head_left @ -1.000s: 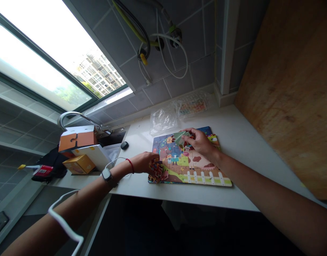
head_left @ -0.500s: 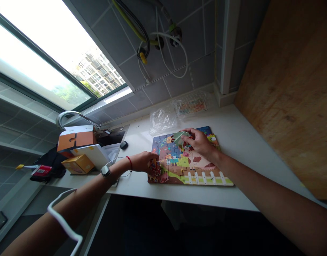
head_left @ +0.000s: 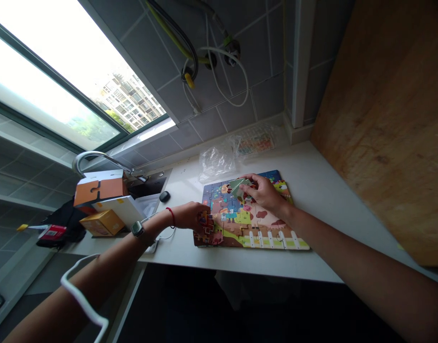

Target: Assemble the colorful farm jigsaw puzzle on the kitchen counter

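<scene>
A jigsaw puzzle [head_left: 263,219] with a colourful farm picture lies on the white counter, a white fence along its near side. My right hand [head_left: 263,190] is closed on several green-backed puzzle pieces [head_left: 236,186], fanned out above the far part of the picture. At the left end of the puzzle, my left hand [head_left: 190,215] curls its fingers round several printed puzzle pieces [head_left: 206,223], mostly red and blue. Its fingertips are partly hidden, and I cannot tell whether these pieces rest on the board. The left wrist wears a watch [head_left: 137,228] and a red string bracelet.
Behind the puzzle lie a clear plastic bag [head_left: 216,161] and a printed sheet in plastic [head_left: 255,143]. Left of it are a small black case [head_left: 164,196], an orange box [head_left: 100,189], a yellow box [head_left: 103,223] and a sink with a faucet [head_left: 103,155]. A wooden panel [head_left: 379,143] stands at right.
The view has shifted slightly. Both hands stay almost in the same places on the puzzle, and the green-backed pieces in my right hand have barely moved.
</scene>
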### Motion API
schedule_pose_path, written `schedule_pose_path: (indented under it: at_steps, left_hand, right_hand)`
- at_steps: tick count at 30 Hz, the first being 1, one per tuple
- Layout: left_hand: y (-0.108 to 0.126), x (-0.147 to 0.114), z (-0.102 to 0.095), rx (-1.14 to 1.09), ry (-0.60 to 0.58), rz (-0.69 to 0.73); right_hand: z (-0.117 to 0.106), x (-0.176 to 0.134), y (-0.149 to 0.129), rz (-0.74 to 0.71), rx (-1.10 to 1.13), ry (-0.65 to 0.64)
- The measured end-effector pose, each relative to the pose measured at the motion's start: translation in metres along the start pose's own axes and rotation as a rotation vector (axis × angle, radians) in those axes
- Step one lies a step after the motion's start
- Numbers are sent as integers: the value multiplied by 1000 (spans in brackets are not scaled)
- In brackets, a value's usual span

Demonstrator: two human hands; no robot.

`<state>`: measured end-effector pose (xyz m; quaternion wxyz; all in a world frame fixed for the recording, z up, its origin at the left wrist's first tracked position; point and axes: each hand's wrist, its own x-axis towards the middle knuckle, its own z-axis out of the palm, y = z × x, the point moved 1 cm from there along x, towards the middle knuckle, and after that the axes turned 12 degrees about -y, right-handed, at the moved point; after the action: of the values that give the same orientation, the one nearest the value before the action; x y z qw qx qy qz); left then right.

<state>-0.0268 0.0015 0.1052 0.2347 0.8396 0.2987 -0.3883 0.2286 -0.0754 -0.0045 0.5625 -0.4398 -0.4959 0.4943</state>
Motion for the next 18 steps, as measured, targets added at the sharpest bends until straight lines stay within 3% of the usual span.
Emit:
schedule_pose_path:
  at_steps: [5,9,14,18]
  left_hand:
    - [9,-4,-7,15,-27,-66]
    - [4,-7,-9,41,7,-119]
    - [-6,-10,-12,-117,57,-13]
    - [1,-2,-12,-262,47,141]
  right_hand:
    - [1,-1,2,-18,-36,-20]
    - [2,0,2,-33,-66,-20]
    - [1,-1,1,-39,-98,-9]
    - [2,-1,0,-35,-86,-24]
